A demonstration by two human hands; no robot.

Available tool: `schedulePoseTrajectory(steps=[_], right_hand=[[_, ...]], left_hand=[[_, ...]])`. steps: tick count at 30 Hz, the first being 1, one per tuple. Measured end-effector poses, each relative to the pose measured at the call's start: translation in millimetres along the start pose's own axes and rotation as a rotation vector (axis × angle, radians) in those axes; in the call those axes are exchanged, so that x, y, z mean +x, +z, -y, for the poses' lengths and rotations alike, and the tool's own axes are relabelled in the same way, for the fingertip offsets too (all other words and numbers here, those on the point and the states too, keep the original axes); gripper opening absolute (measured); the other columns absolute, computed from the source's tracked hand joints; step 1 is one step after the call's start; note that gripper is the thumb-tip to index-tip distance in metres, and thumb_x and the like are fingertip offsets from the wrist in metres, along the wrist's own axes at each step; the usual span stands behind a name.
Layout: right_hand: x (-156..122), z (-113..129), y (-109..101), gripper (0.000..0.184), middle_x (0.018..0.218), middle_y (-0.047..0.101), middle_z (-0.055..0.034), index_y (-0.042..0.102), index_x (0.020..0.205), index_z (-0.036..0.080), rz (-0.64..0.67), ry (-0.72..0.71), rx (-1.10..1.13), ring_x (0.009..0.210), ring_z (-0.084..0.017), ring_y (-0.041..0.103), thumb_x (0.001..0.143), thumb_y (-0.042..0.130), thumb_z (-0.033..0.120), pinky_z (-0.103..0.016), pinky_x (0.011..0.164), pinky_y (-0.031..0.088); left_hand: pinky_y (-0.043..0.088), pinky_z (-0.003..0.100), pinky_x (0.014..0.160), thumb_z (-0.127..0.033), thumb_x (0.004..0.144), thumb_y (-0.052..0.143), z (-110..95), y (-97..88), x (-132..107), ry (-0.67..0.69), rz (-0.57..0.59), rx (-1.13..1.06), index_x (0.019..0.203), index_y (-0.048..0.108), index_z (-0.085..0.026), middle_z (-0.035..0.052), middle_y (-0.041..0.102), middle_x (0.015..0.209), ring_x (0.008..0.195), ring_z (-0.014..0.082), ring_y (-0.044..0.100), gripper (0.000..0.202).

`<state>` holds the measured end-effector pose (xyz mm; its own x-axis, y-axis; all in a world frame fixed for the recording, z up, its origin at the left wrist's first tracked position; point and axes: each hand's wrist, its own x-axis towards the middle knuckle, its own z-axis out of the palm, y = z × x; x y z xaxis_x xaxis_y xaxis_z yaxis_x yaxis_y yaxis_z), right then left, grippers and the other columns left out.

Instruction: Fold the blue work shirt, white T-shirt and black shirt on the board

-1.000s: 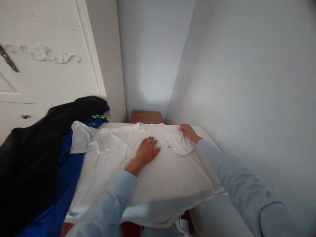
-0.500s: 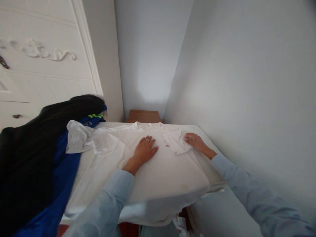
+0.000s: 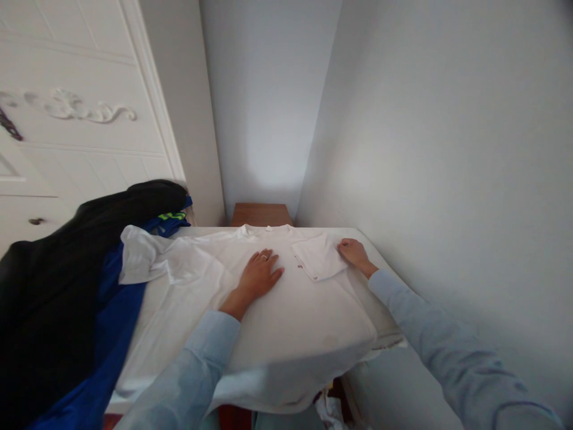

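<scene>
A white T-shirt (image 3: 286,316) lies spread on a white tabletop (image 3: 373,251), its collar at the far edge and its hem hanging over the near edge. Its right sleeve (image 3: 320,257) is folded inward over the chest, beside a small dark print. The left sleeve (image 3: 143,254) sticks out to the side, wrinkled. My left hand (image 3: 259,275) rests flat on the middle of the chest, fingers spread, a ring on one finger. At the fold beside the right sleeve, my right hand (image 3: 354,252) is closed, its curled fingers on the shirt's edge.
Dark and blue clothes (image 3: 58,298) are heaped along the left side, partly under the left sleeve. A white cabinet (image 3: 80,143) stands behind them. Bare wall (image 3: 425,149) borders the right side. A brown wooden piece (image 3: 262,213) stands beyond the far edge.
My right hand's fingers have curled in more at the shirt's edge, and the hand has shifted slightly. My left hand stays flat on the chest. The view has tilted a little.
</scene>
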<state>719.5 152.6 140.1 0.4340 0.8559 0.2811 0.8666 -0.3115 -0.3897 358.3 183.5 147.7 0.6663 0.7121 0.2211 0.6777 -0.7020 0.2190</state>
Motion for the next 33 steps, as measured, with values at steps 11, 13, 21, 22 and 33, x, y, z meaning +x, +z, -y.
schedulePoseTrajectory(steps=[11, 13, 21, 22, 33], right_hand=[[25, 26, 7, 0.019, 0.101, 0.076, -0.0102, 0.076, 0.088, 0.019, 0.004, -0.068, -0.059, 0.100, -0.023, 0.067, 0.086, 0.059, 0.029, -0.032, 0.092, 0.047], [32, 32, 13, 0.014, 0.095, 0.076, -0.0102, 0.076, 0.083, 0.020, 0.022, -0.056, -0.067, 0.094, -0.024, 0.069, 0.082, 0.064, 0.028, -0.032, 0.087, 0.049], [42, 21, 21, 0.016, 0.084, 0.077, -0.0096, 0.076, 0.075, 0.020, -0.019, -0.006, -0.090, 0.083, -0.022, 0.071, 0.082, 0.061, 0.022, -0.028, 0.075, 0.051], [42, 18, 21, 0.017, 0.084, 0.077, -0.0095, 0.076, 0.076, 0.019, -0.032, -0.002, -0.092, 0.082, -0.021, 0.071, 0.083, 0.060, 0.021, -0.028, 0.075, 0.051], [43, 25, 21, 0.024, 0.111, 0.074, -0.0104, 0.073, 0.100, 0.020, -0.062, -0.111, -0.089, 0.105, -0.022, 0.066, 0.091, 0.051, 0.023, -0.033, 0.095, 0.047]], left_hand=[[0.027, 0.044, 0.120, -0.043, 0.099, 0.042, 0, 0.7, 0, -0.001, -0.004, -0.007, 0.138, 0.054, -0.012, 0.0178, 0.048, 0.151, 0.142, 0.0278, 0.040, 0.051], [0.027, 0.043, 0.120, -0.043, 0.100, 0.042, -1, -0.1, 0, -0.004, -0.002, -0.004, 0.139, 0.054, -0.012, 0.0176, 0.048, 0.151, 0.143, 0.0275, 0.040, 0.051], [0.025, 0.043, 0.121, -0.043, 0.099, 0.042, -4, -4.4, -1, -0.013, 0.023, -0.014, 0.140, 0.053, -0.012, 0.0181, 0.046, 0.152, 0.144, 0.0279, 0.038, 0.052], [0.025, 0.043, 0.121, -0.043, 0.099, 0.043, -3, -4.3, -1, -0.013, 0.019, -0.020, 0.139, 0.053, -0.012, 0.0184, 0.046, 0.152, 0.144, 0.0279, 0.038, 0.052], [0.025, 0.044, 0.120, -0.044, 0.099, 0.042, -2, -2.8, -1, -0.010, 0.018, -0.028, 0.138, 0.054, -0.012, 0.0185, 0.046, 0.151, 0.144, 0.0289, 0.039, 0.051]])
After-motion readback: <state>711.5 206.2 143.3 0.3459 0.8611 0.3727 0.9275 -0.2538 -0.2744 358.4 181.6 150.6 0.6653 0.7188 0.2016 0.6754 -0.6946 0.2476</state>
